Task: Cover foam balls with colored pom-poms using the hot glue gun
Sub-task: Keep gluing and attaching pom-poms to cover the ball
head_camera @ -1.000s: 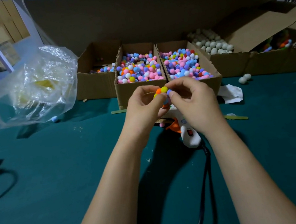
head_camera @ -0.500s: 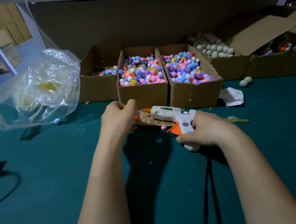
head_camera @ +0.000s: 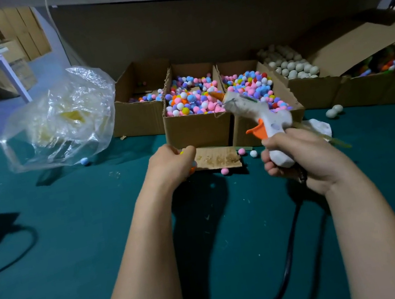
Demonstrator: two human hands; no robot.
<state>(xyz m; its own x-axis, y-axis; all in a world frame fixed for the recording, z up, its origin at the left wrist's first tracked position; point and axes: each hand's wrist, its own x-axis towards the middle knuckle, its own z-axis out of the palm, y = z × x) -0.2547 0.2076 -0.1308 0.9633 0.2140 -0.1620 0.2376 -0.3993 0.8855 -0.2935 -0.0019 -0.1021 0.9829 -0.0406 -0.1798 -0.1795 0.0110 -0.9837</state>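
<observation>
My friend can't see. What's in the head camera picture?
The right hand holds up a white hot glue gun while the left hand grips a pom-pom-covered ball over a green table. Cardboard boxes of colored pom-poms stand behind.

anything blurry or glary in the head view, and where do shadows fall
Head view: the white hot glue gun with orange trigger is motion-blurred in the right hand; dim light throws dark arm shadows on the teal table; the clear plastic bag catches glare; edges bend from the wide-angle lens.
</observation>
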